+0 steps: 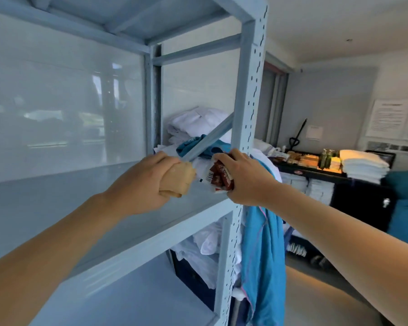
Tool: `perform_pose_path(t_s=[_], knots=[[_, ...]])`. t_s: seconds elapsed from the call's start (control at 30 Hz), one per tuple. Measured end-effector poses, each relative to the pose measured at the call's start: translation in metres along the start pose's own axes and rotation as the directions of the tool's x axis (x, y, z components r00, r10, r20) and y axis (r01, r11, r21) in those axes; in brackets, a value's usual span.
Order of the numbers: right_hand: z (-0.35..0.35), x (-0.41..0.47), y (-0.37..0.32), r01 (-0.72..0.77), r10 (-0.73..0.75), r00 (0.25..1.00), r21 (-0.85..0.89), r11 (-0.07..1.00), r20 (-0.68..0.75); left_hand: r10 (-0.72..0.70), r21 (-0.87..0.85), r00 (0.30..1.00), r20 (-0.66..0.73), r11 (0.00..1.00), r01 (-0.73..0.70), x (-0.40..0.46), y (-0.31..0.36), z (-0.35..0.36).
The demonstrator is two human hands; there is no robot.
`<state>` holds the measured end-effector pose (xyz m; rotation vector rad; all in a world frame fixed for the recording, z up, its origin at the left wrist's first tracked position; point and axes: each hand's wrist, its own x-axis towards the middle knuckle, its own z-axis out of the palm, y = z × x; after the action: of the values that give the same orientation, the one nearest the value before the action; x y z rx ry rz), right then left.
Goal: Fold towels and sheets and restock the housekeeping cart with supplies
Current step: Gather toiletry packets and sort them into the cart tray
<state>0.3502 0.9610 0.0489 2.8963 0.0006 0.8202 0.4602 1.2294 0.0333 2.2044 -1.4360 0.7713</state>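
My left hand [144, 182] grips a bundle of tan paper packets [178, 181] above the middle shelf [57, 201] of a light-blue metal rack. My right hand [244, 178] holds a bunch of dark red and white sachets [218, 178] at the rack's front right post [245, 128]. The two hands are close together, almost touching. The housekeeping cart [353, 198] stands at the right, dark, with a stack of folded white towels [363, 165] and small supplies [311, 158] on top.
A blue cloth [262, 250] hangs beside the post. Crumpled white linen [198, 123] is piled behind the rack, with more in a dark bin [198, 257] below. A diagonal brace [212, 137] crosses the rack's end. Notices [396, 121] hang on the far wall.
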Motion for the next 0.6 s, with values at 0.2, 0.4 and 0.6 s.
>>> perform_pose_path(t_s=[0.2, 0.4, 0.6], knots=[[-0.031, -0.070, 0.082, -0.141, 0.141, 0.990, -0.043, 0.989, -0.012, 0.146, -0.107, 0.989, -0.034, 0.983, -0.149, 0.065, 0.080, 0.052], [-0.057, -0.144, 0.171, -0.290, 0.290, 0.957, -0.108, 0.951, -0.017, 0.257, -0.205, 0.964, -0.069, 0.942, -0.266, 0.134, 0.163, 0.111], [-0.079, -0.207, 0.272, -0.394, 0.392, 0.919, -0.148, 0.907, -0.046, 0.309, -0.258, 0.945, -0.108, 0.909, -0.327, 0.205, 0.245, 0.179]])
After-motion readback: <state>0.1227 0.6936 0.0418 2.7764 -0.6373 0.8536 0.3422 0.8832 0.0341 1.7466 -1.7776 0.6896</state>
